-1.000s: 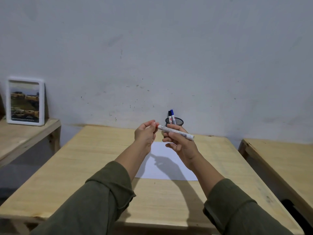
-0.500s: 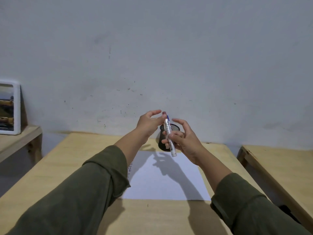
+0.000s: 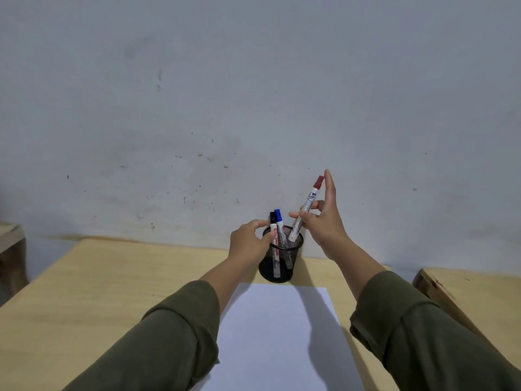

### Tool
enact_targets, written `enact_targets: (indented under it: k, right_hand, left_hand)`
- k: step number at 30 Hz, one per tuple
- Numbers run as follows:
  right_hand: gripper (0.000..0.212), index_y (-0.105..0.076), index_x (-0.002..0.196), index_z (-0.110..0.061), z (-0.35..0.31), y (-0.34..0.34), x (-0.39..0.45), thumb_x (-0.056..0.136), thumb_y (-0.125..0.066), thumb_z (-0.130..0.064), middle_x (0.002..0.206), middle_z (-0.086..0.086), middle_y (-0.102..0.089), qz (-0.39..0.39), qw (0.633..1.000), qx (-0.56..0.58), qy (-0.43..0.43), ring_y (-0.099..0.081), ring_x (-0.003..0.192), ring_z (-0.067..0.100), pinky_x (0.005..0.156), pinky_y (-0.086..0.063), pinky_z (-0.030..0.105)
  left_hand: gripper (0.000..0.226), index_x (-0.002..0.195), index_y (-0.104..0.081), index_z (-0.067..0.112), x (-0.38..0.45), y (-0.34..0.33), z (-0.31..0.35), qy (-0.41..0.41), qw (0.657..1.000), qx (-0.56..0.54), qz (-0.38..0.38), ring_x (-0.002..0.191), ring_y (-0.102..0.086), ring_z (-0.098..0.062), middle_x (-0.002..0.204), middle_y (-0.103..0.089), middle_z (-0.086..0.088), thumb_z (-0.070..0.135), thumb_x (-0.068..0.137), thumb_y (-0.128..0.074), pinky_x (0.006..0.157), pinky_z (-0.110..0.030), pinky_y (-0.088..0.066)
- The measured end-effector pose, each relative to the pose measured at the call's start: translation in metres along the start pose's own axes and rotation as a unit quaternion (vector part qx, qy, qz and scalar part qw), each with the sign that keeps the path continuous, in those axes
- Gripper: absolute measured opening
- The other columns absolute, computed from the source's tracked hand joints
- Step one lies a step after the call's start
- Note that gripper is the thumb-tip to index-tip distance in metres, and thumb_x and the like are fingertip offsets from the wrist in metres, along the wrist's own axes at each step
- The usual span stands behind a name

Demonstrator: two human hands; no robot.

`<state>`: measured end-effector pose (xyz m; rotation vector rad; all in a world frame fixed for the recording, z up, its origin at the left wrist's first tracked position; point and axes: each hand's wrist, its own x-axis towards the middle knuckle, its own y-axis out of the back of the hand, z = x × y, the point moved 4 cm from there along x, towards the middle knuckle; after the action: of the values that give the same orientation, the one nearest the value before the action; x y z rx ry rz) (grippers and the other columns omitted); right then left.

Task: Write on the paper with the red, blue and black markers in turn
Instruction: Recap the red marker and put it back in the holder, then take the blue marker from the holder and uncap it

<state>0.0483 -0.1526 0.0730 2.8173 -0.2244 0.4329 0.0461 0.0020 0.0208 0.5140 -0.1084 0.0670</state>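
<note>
My right hand [image 3: 327, 224] is shut on the red marker [image 3: 306, 206] by its white barrel. The marker tilts, red end up, and its lower end dips just inside the rim of the black mesh pen cup [image 3: 282, 266]. My left hand [image 3: 246, 244] curls around the cup's left rim, fingers touching it beside the black marker [image 3: 272, 218]. The blue marker [image 3: 279, 221] stands next to the black one in the cup. A white paper [image 3: 270, 334] lies flat on the wooden table [image 3: 112, 292] in front of the cup, between my forearms.
The cup stands at the table's far edge against a grey wall. A second wooden table [image 3: 479, 292] sits close on the right across a narrow gap. A wooden shelf edge [image 3: 11, 238] shows at the far left.
Both hands moved forward from above the paper to the cup. The red marker swung from lying across my right hand to upright, with its lower end at the cup's rim. My left hand left the marker's end and took the cup.
</note>
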Motion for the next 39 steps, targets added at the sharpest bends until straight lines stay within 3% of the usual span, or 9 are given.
enact_targets:
  k: [2,5,8,13,16,19,24,32,39]
  right_hand:
    - [0.095,-0.01,0.143,-0.05,0.009,-0.003,0.004,0.083,-0.06,0.006,0.12,0.001,-0.048,-0.002,1.0,-0.005,-0.001,-0.062,0.096,0.017,0.075,-0.055,0.03]
    - [0.09,-0.015,0.145,-0.042,0.019,-0.005,0.006,0.083,-0.061,0.005,0.094,-0.014,-0.042,0.0,0.998,-0.065,0.004,-0.053,0.077,0.008,0.062,-0.048,0.017]
    - [0.084,-0.018,0.143,-0.04,0.029,-0.008,0.006,0.084,-0.06,0.003,0.078,-0.002,-0.045,-0.019,0.992,-0.126,-0.001,-0.051,0.067,0.008,0.045,-0.042,0.01]
    - [0.079,-0.024,0.14,-0.033,0.04,-0.017,0.008,0.081,-0.063,0.002,0.073,-0.004,-0.051,-0.059,0.971,-0.232,0.011,-0.054,0.064,0.006,0.044,-0.035,0.012]
    - [0.072,-0.031,0.135,-0.027,0.049,-0.021,0.01,0.079,-0.064,0.003,0.076,-0.004,-0.054,-0.068,0.969,-0.238,0.003,-0.052,0.063,0.004,0.041,-0.036,0.008]
    - [0.062,-0.039,0.126,-0.022,0.055,-0.024,0.014,0.076,-0.066,0.003,0.102,0.006,-0.065,-0.066,0.967,-0.247,0.01,-0.058,0.076,0.013,0.047,-0.035,0.009]
    - [0.061,-0.045,0.126,-0.024,0.054,-0.027,0.019,0.074,-0.066,0.0,0.113,0.008,-0.051,-0.062,0.952,-0.296,0.043,-0.055,0.101,0.023,0.069,-0.04,0.023]
    - [0.068,-0.044,0.138,-0.035,0.055,-0.029,0.022,0.08,-0.062,-0.004,0.121,0.009,-0.042,-0.09,0.931,-0.35,0.05,-0.048,0.105,0.023,0.083,-0.047,0.031]
    - [0.073,-0.038,0.139,-0.045,0.054,-0.03,0.022,0.082,-0.058,-0.005,0.113,0.006,-0.041,-0.1,0.925,-0.359,0.069,-0.049,0.098,0.022,0.077,-0.048,0.033]
  left_hand:
    - [0.039,0.126,-0.059,0.022,0.004,-0.007,-0.004,0.002,1.0,0.008,-0.004,0.125,-0.051,-0.021,0.132,-0.06,-0.001,0.035,0.089,-0.058,0.102,-0.031,-0.037]
    - [0.039,0.125,-0.06,0.024,0.009,-0.014,-0.01,0.004,1.0,0.022,-0.003,0.123,-0.052,-0.02,0.128,-0.063,-0.001,0.036,0.087,-0.059,0.101,-0.03,-0.037]
    - [0.04,0.124,-0.062,0.023,0.01,-0.015,-0.013,0.005,1.0,0.014,0.008,0.124,-0.052,-0.02,0.128,-0.064,-0.001,0.037,0.086,-0.061,0.102,-0.03,-0.036]
    - [0.041,0.125,-0.061,0.021,0.009,-0.015,-0.014,0.005,1.0,0.004,0.01,0.122,-0.054,-0.017,0.129,-0.063,-0.001,0.034,0.086,-0.062,0.083,-0.011,-0.03]
    - [0.041,0.125,-0.061,0.021,0.009,-0.015,-0.013,0.006,1.0,-0.003,0.01,0.124,-0.052,-0.018,0.129,-0.063,-0.001,0.034,0.086,-0.063,0.091,-0.018,-0.034]
    - [0.04,0.125,-0.062,0.022,0.007,-0.014,-0.01,0.004,1.0,-0.001,0.01,0.123,-0.053,-0.017,0.129,-0.063,-0.001,0.033,0.087,-0.062,0.086,-0.015,-0.03]
    - [0.039,0.124,-0.062,0.022,0.005,-0.013,-0.009,0.002,1.0,-0.012,0.008,0.12,-0.055,-0.016,0.127,-0.064,-0.002,0.031,0.087,-0.063,0.082,-0.012,-0.031]
    - [0.038,0.124,-0.062,0.024,0.005,-0.013,-0.01,0.001,1.0,-0.026,0.007,0.124,-0.052,-0.019,0.127,-0.064,-0.004,0.031,0.087,-0.063,0.086,-0.016,-0.031]
    - [0.04,0.125,-0.061,0.023,0.004,-0.013,-0.01,0.005,0.999,-0.038,0.004,0.127,-0.049,-0.019,0.13,-0.062,-0.006,0.031,0.087,-0.063,0.086,-0.014,-0.028]
